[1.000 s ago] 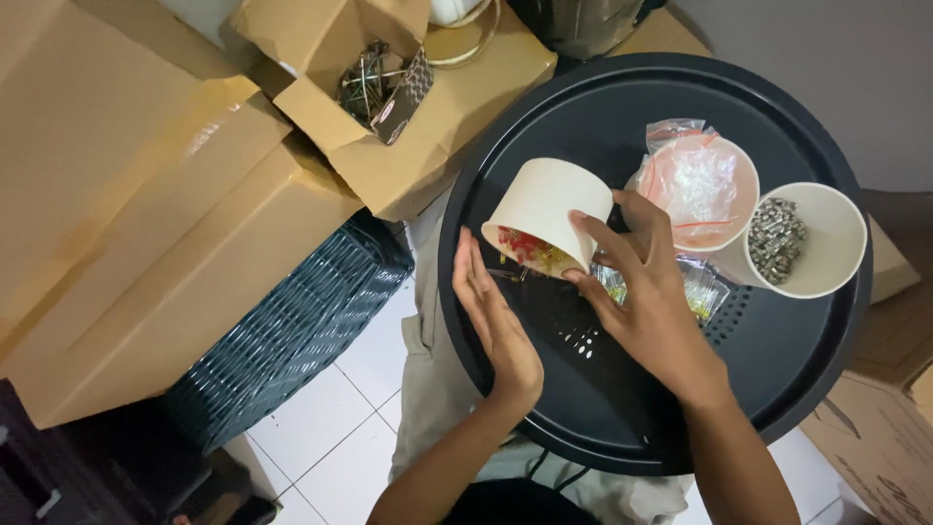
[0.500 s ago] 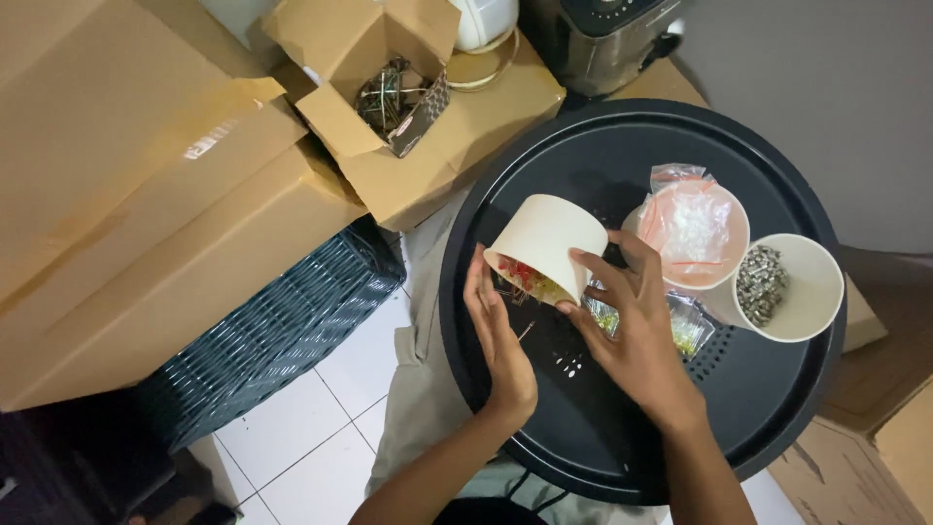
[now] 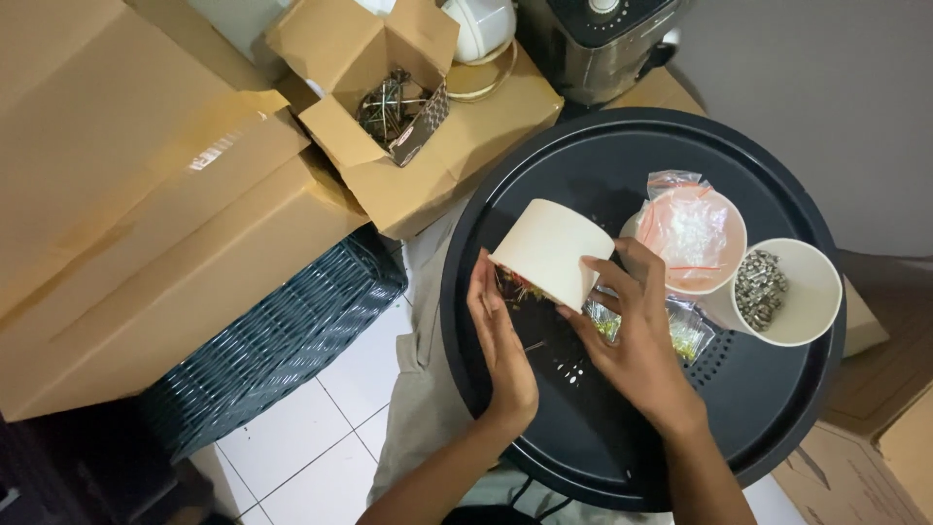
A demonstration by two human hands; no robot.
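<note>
Large closed cardboard boxes (image 3: pixel 146 214) fill the upper left of the frame, with a dark woven basket (image 3: pixel 282 340) below them at lower left. Right of these, at top centre, an open cardboard box (image 3: pixel 389 97) holds a tangle of small metal parts. In the middle sits a round black tray (image 3: pixel 622 457). Over its left part the left hand (image 3: pixel 501 340) is open, palm cupped under the mouth of a tilted white paper cup (image 3: pixel 551 251); colourful small pieces show at the mouth. The right hand (image 3: pixel 637 335) has its grip closed around the cup's lower side. Under that hand lie small clear bags (image 3: pixel 690 335). Further right a bowl holds a clear plastic bag (image 3: pixel 690 228), and at the far right a white cup (image 3: pixel 782 292) contains small metal pieces.
</note>
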